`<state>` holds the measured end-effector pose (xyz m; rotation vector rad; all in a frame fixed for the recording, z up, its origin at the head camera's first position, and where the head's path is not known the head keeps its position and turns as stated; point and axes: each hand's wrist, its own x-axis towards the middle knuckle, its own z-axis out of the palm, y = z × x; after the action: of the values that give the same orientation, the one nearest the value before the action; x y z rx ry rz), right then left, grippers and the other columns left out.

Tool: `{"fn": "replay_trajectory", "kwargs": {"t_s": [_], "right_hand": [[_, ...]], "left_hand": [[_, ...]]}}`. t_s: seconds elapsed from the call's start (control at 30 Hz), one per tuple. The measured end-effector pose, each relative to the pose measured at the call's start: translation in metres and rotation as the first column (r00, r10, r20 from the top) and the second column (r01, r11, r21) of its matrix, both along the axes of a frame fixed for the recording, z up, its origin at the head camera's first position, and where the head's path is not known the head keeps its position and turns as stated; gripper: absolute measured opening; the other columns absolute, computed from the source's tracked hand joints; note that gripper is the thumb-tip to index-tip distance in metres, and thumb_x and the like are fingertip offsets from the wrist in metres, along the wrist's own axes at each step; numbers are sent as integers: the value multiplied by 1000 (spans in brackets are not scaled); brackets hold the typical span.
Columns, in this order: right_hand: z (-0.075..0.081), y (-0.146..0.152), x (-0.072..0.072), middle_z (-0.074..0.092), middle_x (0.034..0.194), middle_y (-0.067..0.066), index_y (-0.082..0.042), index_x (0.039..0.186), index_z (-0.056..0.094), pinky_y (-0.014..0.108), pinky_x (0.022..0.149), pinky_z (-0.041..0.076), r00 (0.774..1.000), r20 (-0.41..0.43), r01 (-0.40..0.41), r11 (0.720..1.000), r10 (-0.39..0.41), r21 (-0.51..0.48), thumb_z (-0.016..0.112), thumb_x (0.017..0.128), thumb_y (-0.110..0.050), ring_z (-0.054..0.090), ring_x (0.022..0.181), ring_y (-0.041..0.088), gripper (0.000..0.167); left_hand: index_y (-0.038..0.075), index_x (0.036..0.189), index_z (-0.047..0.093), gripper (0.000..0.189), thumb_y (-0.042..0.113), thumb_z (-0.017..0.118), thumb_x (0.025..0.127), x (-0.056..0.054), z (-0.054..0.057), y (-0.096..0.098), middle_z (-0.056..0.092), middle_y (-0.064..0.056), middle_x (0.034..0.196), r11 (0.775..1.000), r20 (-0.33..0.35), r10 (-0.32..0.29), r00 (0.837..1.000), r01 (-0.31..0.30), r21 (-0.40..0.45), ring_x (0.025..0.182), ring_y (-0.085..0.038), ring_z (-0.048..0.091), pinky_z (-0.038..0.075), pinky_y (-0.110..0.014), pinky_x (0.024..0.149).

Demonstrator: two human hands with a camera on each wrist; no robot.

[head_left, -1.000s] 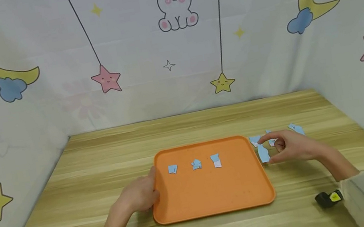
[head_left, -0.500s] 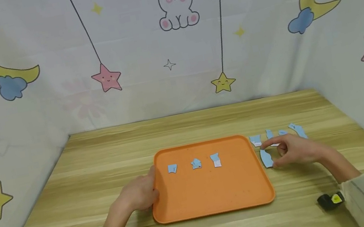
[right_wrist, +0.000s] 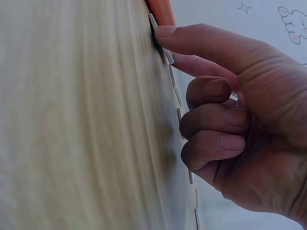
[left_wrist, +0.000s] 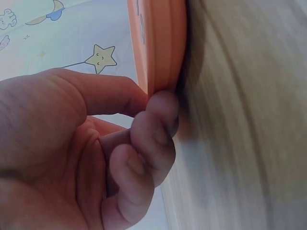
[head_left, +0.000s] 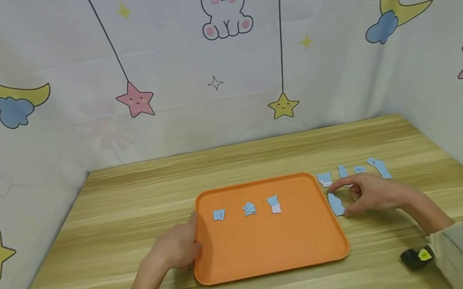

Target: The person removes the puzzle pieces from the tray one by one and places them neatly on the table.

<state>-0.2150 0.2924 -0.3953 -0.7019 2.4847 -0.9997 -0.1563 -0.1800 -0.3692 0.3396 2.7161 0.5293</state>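
Observation:
My left hand holds the left rim of the orange tray; the left wrist view shows thumb and fingertips at the tray's edge. Just beyond the tray's right rim, my right hand has thumb and index finger at the two ends of a flat, curved light-blue puzzle piece. Seen edge-on in the right wrist view, that piece lies low over the table, with the other fingers curled toward the palm. Inside the tray, a row holds a small blue piece, a jagged one and a blue-and-white one.
More light-blue pieces lie on the wooden table right of the tray: one by its corner, a narrow one, a small one and a long one. A printed curtain encloses the back and sides.
My right hand has drawn the curved puzzle piece toward me, away from the corner piece, then slightly left against the tray's right rim. My left hand stays on the tray.

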Motion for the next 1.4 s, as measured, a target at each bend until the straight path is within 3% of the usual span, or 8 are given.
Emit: {"fn": "replay_trajectory", "kwargs": {"t_s": [0.4,0.57,0.77,0.97,1.4], "right_hand": [[2,-1,1,34,65,-9,0,143,61,23,57,31,1000,2,-8,1000,8,-14,84,87,-19,28,57,2,64],[6,-4,2,34,66,-10,-2,139,64,23,59,34,998,-56,14,1000,-14,-1,85,86,-18,30,58,2,59],[14,-22,2,39,68,-9,-5,132,69,24,65,40,989,-140,56,998,-52,28,84,89,-23,35,58,2,50],[21,-40,5,45,68,-6,-4,131,71,24,62,40,984,-160,88,995,-80,40,85,89,-26,39,57,4,50],[15,-70,1,46,65,-6,-3,130,71,25,55,37,974,-198,117,992,-107,40,87,86,-24,40,56,8,50]], "left_hand": [[-8,164,21,76,3,56,98,0,0,0,59,-4,59,1000,-4,7,1000,-7,-3,44,-13,52,37,-26,48],[-8,165,19,76,4,55,99,0,0,1,59,-4,59,1000,3,7,1000,-7,-5,44,-14,51,36,-26,47],[-8,164,19,76,3,55,98,-1,0,1,60,-4,58,1000,1,5,1000,-5,-7,44,-14,52,36,-26,48],[-8,164,21,75,3,55,98,-1,-1,0,60,-4,59,1000,-5,1,1000,-1,-10,45,-14,52,37,-27,47],[-10,164,20,76,4,56,98,-2,-2,-1,58,-3,60,1000,-6,-1,1000,1,-17,46,-13,50,36,-26,48]]}}
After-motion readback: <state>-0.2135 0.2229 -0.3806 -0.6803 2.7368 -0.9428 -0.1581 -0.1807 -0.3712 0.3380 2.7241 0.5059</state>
